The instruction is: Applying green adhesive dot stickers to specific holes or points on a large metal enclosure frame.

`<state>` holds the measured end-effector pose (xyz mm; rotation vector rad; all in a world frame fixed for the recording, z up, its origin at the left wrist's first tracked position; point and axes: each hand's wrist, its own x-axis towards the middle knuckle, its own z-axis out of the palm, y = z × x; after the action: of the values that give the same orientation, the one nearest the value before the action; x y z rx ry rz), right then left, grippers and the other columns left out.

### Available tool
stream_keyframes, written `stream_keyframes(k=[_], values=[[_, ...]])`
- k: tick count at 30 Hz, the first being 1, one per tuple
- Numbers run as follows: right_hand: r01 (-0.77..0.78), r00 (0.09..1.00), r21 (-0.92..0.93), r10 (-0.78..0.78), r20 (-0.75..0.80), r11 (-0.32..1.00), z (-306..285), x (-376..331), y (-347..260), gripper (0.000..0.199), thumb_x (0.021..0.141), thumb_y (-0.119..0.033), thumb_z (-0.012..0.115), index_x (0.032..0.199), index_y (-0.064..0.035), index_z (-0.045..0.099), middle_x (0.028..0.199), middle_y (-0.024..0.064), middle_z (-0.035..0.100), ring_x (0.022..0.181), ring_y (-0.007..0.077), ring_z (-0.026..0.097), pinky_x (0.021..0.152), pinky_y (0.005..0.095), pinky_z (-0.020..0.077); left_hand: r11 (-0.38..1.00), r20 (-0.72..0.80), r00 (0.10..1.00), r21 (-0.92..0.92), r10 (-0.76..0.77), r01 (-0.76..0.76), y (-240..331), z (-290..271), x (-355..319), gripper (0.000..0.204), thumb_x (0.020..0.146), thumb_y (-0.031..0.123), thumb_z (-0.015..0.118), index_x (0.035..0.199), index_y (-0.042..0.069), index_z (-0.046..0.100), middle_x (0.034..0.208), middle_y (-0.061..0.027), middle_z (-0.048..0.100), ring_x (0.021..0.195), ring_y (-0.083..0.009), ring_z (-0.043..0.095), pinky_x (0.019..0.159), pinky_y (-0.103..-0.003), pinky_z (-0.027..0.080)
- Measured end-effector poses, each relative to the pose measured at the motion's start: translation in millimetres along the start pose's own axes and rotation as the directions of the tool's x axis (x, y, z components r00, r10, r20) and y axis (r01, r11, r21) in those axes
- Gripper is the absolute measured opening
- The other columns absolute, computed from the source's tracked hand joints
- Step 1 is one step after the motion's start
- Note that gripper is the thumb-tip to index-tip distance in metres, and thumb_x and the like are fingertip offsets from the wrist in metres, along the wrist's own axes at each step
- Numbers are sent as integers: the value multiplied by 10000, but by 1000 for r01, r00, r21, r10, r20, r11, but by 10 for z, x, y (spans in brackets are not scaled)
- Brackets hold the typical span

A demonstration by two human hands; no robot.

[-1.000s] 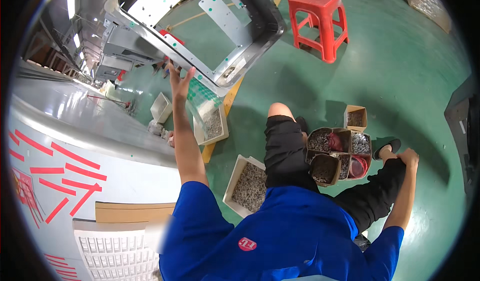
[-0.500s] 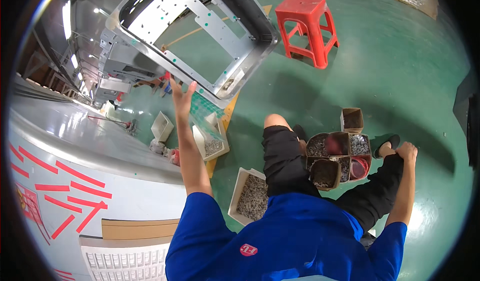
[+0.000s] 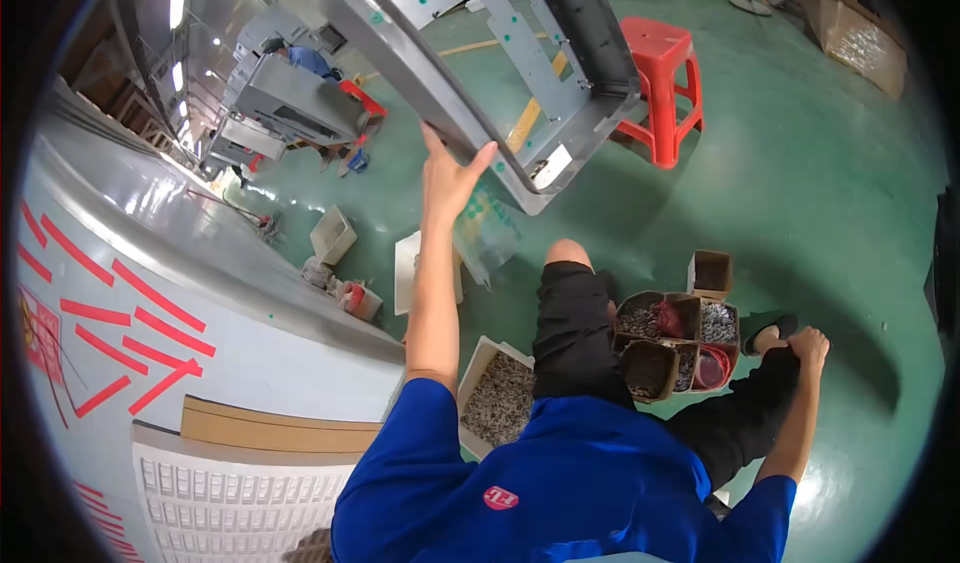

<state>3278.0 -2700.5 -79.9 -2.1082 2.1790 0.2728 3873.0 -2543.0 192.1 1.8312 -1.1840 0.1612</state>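
A large grey metal frame (image 3: 430, 78) with rounded corners is raised and tilted in front of me, its top cut off by the view. Small green dots mark its inner plates. My left hand (image 3: 450, 178) is closed on its lower edge, thumb on the near face and the other fingers partly hidden behind. Just below that hand hangs a translucent plastic sheet (image 3: 488, 233) with green spots; what holds it is hidden. My right hand (image 3: 810, 345) rests on my right knee, fingers curled over it.
Cardboard boxes of small metal parts (image 3: 718, 323) stand between my feet. A bin of small parts (image 3: 498, 403) and a white bin (image 3: 408, 273) are at left. Beyond are a red stool (image 3: 660, 88) and a person in blue (image 3: 312, 60) by grey machines. A white panel with red strips (image 3: 240, 363) lies left.
The metal frame and my left hand have shifted right in the view. More of the machines and a person at the back left now show. My right hand still rests on the knee.
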Motion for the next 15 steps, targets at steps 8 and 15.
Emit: stream_keyframes(k=[8, 15], values=[[55, 998, -70, -56, -12, 996, 59, 3, 16, 413, 710, -386, 656, 907, -25, 694, 969, 211, 670, 949, 361, 642, 829, 439, 509, 996, 47, 996, 54, 71, -73, 430, 330, -419, 1055, 822, 482, 640, 1421, -109, 3, 1374, -354, 339, 1204, -433, 466, 970, -429, 422], [63, 998, -98, -62, 19, 993, -18, -22, -131, 423, 729, -400, 663, 935, -33, 699, 1011, 208, 662, 987, 358, 631, 856, 437, 501, 998, 332, 942, 37, -51, 41, 99, 633, -719, 566, 827, 423, 643, 1143, -43, 585, 1012, -205, 655, 958, -314, 637, 808, -380, 489]])
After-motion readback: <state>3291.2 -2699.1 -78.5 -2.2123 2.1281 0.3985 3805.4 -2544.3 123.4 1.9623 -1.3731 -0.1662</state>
